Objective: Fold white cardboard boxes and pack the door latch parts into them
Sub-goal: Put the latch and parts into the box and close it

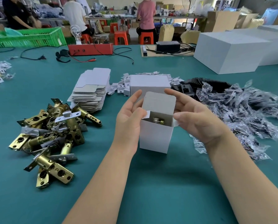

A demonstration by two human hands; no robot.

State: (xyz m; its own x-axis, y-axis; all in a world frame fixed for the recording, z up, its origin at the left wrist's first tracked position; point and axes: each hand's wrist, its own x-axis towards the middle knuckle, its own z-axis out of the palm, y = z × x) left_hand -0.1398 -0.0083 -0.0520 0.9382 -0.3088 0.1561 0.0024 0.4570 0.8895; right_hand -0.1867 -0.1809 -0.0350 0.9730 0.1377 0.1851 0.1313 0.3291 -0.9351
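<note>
Small white cardboard box (154, 136) upright on teal tabletop (151, 183), brass latch part (158, 120) inside, lid up; left hand (129, 120) pinching side flap, right hand (198, 120) fingers (172, 92) loosely apart. Closing left; brass latch pile (51, 135), flat box stack (90, 89) unpacked.
</note>
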